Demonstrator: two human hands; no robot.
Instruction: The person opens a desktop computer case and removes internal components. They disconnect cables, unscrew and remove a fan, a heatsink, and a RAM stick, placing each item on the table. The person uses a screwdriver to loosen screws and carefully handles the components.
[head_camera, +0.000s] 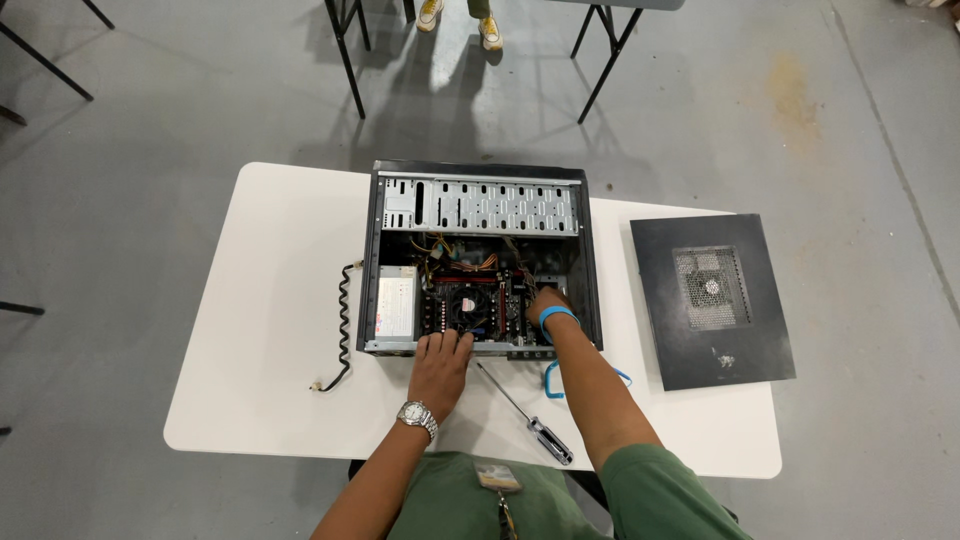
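An open desktop computer case (480, 260) lies on its side in the middle of the white counter (260, 330), its inside facing up. The left hand (441, 362) rests flat on the near edge of the case, fingers spread and holding nothing, a silver wristwatch (417, 415) on its wrist. The right hand (547, 303) reaches down inside the case beside the motherboard (475, 300); whether its fingers grip anything cannot be told, since they are hidden among the parts. A blue wrist strap (557, 316) circles that wrist. A screwdriver (525, 415) lies on the counter between the two forearms, just in front of the case. The removed black side panel (712, 300) lies flat to the right, apart from the case. A coiled black cable (343, 325) trails on the left.
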